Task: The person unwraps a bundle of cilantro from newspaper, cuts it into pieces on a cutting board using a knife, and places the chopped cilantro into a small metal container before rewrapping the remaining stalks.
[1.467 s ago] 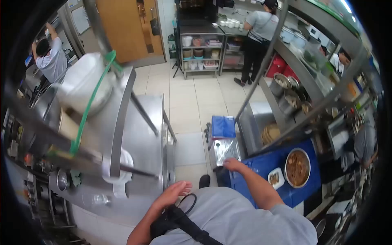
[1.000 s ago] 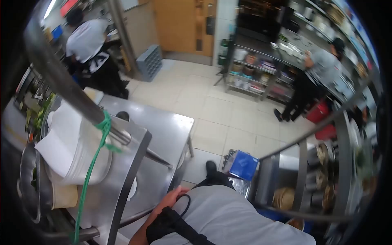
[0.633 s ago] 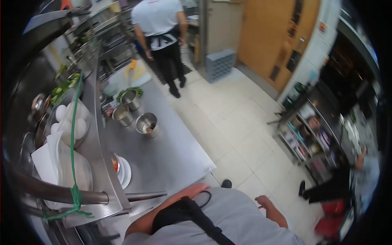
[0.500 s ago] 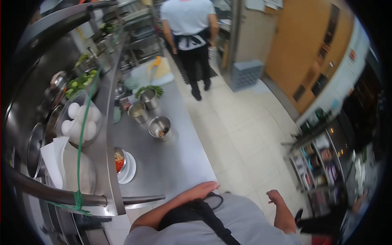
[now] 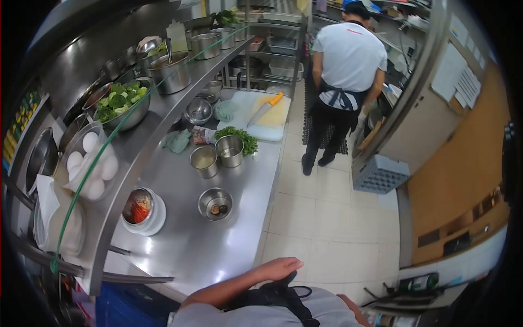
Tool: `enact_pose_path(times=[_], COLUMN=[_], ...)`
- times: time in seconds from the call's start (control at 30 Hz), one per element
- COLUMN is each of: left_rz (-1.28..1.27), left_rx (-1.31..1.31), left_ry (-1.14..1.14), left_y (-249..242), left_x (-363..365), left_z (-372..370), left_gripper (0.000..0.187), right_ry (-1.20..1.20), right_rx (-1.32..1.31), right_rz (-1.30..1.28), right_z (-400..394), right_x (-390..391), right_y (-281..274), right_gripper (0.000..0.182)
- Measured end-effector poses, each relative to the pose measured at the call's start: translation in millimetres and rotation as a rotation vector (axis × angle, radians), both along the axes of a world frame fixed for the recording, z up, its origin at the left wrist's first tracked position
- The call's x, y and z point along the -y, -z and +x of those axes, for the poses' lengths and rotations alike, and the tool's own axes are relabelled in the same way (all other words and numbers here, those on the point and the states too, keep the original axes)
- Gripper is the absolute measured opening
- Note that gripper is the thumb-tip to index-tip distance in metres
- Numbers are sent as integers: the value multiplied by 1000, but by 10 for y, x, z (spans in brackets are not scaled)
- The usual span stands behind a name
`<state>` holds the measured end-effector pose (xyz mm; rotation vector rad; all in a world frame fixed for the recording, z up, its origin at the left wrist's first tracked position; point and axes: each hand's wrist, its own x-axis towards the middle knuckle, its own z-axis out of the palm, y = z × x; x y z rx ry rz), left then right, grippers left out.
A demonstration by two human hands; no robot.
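table (image 5: 180, 245): smooth glossy metal | small pot (image 5: 206, 201): shiny metal | crate (image 5: 381, 177): matt plastic | door (image 5: 457, 174): smooth wood | shirt (image 5: 351, 57): matt cloth

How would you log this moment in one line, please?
left hand: near table, nothing visibly held; right hand: out of view; knife: on cutting board

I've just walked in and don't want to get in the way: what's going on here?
The wearer's left hand is in front of the body near the steel counter, with nothing visible in it; the right hand is out of view. On the counter, a steel pot holds a few dark pieces, and a knife lies on a cutting board. A co-worker stands beyond, back turned.
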<state>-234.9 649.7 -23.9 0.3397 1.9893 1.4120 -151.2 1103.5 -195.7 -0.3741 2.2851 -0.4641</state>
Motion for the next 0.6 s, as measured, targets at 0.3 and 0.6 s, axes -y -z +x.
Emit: enact_pose_path(times=[0.3, 0.6], left_rz=[-204, -319], left_rx=[-226, -63], left_ry=[-41, -370], left_y=[-802, -648], left_x=[-289, -263], left_z=[-1292, -2000], left_gripper=[52, 55], right_ry=[-310, -663], right_rx=[-28, -36], right_rz=[-32, -32], right_z=[-2030, -4617], right_x=[-130, -83], right_y=[60, 374], right_gripper=[60, 74])
